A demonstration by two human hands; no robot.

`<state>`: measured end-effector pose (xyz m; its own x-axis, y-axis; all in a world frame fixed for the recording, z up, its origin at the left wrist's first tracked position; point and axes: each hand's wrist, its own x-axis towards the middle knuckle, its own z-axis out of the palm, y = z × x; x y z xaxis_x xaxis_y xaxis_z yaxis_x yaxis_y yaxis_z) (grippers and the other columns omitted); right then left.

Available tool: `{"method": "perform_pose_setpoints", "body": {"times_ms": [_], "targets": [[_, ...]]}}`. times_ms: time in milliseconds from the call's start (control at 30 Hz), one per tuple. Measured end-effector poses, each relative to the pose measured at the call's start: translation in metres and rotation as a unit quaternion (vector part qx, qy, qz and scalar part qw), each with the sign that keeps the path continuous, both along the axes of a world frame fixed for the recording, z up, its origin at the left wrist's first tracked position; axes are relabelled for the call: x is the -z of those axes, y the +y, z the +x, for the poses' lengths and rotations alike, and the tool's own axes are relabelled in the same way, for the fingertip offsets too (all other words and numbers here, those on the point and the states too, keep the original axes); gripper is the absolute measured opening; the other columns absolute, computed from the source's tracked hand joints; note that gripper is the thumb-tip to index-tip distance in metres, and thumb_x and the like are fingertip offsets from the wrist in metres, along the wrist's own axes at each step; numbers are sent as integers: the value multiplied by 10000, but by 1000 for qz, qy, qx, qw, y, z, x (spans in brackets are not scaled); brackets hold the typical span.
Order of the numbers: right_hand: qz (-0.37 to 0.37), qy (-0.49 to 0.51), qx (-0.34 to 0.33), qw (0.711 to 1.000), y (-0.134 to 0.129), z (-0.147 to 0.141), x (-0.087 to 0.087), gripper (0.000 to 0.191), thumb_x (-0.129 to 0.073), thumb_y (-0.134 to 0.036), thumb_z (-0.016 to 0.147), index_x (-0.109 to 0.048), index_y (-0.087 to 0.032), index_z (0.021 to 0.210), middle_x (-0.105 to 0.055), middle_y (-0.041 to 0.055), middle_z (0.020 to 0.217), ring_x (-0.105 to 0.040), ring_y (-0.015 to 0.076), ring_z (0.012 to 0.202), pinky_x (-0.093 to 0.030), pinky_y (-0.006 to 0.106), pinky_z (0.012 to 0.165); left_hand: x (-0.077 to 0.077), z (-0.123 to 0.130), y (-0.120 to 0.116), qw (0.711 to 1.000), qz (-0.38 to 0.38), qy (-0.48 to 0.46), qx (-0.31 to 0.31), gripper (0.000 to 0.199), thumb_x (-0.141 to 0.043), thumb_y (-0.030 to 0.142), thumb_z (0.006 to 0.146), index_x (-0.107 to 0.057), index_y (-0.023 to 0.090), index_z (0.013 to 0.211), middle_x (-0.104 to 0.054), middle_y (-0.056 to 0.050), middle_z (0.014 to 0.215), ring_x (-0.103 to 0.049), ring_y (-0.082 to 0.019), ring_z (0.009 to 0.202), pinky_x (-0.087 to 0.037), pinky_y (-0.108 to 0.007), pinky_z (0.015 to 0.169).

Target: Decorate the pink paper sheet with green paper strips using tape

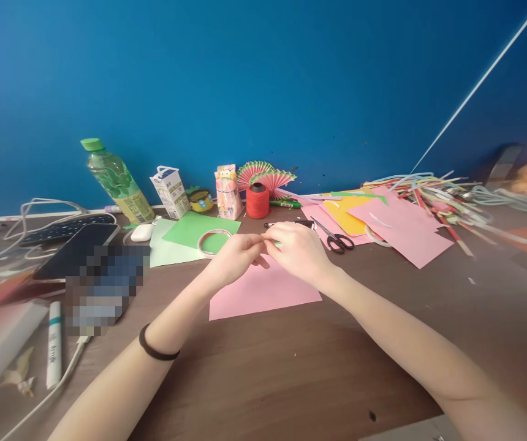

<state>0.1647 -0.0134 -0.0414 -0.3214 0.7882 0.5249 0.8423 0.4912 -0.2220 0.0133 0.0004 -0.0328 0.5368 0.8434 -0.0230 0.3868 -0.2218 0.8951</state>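
Observation:
My left hand (240, 256) and my right hand (293, 248) meet fingertip to fingertip over a pink sheet (263, 293) that lies on the dark table. The fingers of both are pinched together. A bit of green shows at the right fingertips, but what either hand holds is too small to make out. Just left of my hands a roll of tape (203, 244) rests on a green sheet (181, 231). Black-handled scissors (337, 243) lie to the right, and a black pen (309, 223) lies behind my right hand.
Along the blue wall stand a green-capped bottle (121, 184), a carton (171, 191), red thread (257, 202) and paper fans (272, 179). Pink sheets (422, 242) and paper strips (461, 229) lie at right. Phones, cables and a marker (54, 346) occupy the left.

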Motion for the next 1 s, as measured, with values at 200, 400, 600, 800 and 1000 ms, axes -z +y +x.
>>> {"method": "perform_pose_setpoints", "body": {"times_ms": [200,400,600,800,1000], "targets": [[-49,37,-11,998,0,3,-3,205,-488,-148,793,-680,-186,735,-679,34,861,-595,162,753,-371,265,595,3,-4,3,1000,-15,7,12,200,-385,215,807,-567,145,766,-650,-25,766,-661,-152,742,-493,-262,713],[-73,74,-29,994,3,7,-3,201,-497,-144,786,-689,-198,763,-681,18,854,-598,146,729,-401,260,634,3,-5,4,999,-29,-4,31,247,-385,230,816,-596,131,899,-671,-69,949,-659,-143,735,-498,-272,730],[-83,73,-33,993,5,7,-1,184,-513,-151,794,-687,-200,765,-679,18,854,-598,149,750,-401,261,639,2,-5,3,999,-20,8,37,268,-377,225,814,-604,132,923,-673,-74,968,-657,-146,748,-495,-272,724],[-58,42,-22,997,2,5,-1,194,-504,-147,793,-676,-191,714,-665,25,820,-585,148,741,-365,258,601,1,-6,3,999,-13,25,40,231,-393,237,811,-601,151,861,-686,-44,837,-654,-158,779,-481,-263,733],[-44,20,-11,999,1,3,-1,183,-499,-138,768,-665,-183,704,-640,19,744,-553,136,667,-317,252,539,3,-8,3,999,-14,41,29,207,-388,252,820,-574,164,801,-688,-45,762,-645,-172,804,-477,-279,747]]}}
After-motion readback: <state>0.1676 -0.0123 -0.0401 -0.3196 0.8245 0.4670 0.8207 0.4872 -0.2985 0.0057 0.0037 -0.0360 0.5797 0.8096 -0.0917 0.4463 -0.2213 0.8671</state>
